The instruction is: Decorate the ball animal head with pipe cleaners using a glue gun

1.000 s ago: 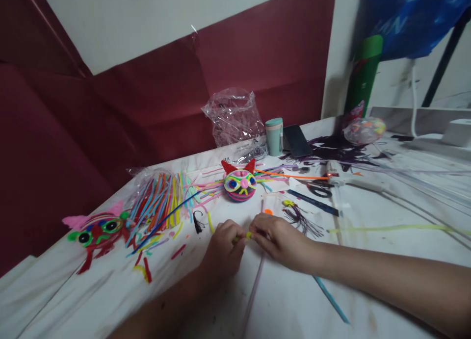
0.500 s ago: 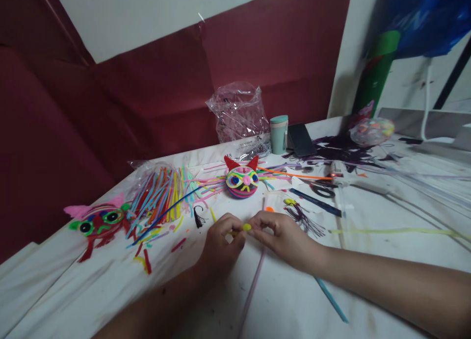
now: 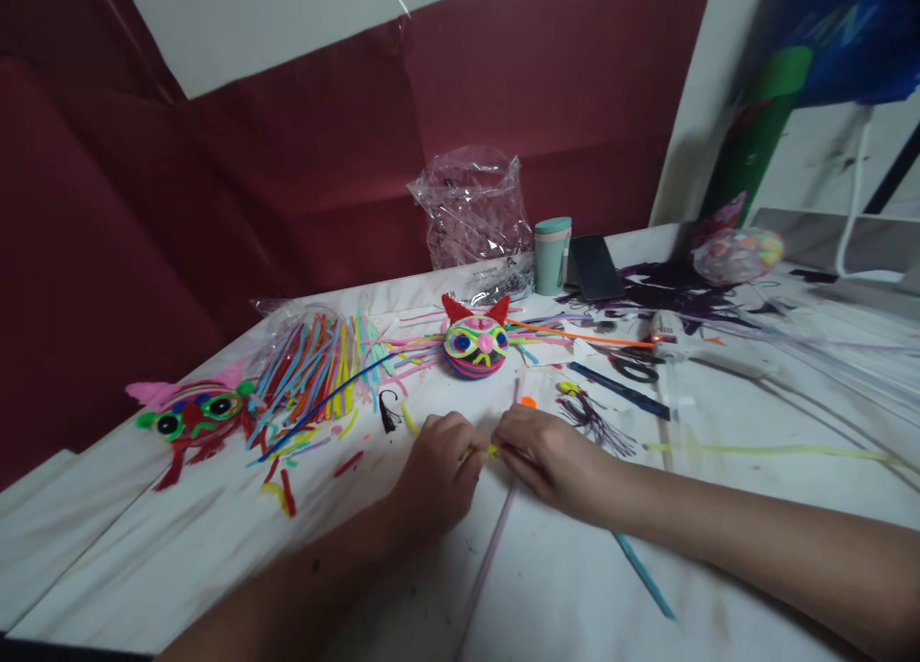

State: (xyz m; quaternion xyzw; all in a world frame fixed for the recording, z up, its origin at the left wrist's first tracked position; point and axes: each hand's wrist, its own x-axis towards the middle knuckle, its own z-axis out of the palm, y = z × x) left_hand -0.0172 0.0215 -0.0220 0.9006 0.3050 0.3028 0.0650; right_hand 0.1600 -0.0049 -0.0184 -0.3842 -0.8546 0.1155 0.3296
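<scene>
Between my two hands, near the middle of the table, is a short yellow pipe cleaner, mostly covered by the fingers. My left hand pinches one side of it, closed with thumb against fingers. The other side is pinched by my right hand, also closed. Just beyond them sits a round cat-like figure wrapped in coloured pipe cleaners, with red ears. A purple pipe cleaner runs under the hands towards the front. An orange dot lies behind my right hand.
At left stand a second colourful figure and a bundle of pipe cleaners. Toward the right lie scissors, a dark blue strip, a tassel and a glue gun. A cup and phone are behind.
My fingers have closed further over the yellow pipe cleaner, so less of it shows. My right hand has turned knuckles-up. The view has shifted slightly.
</scene>
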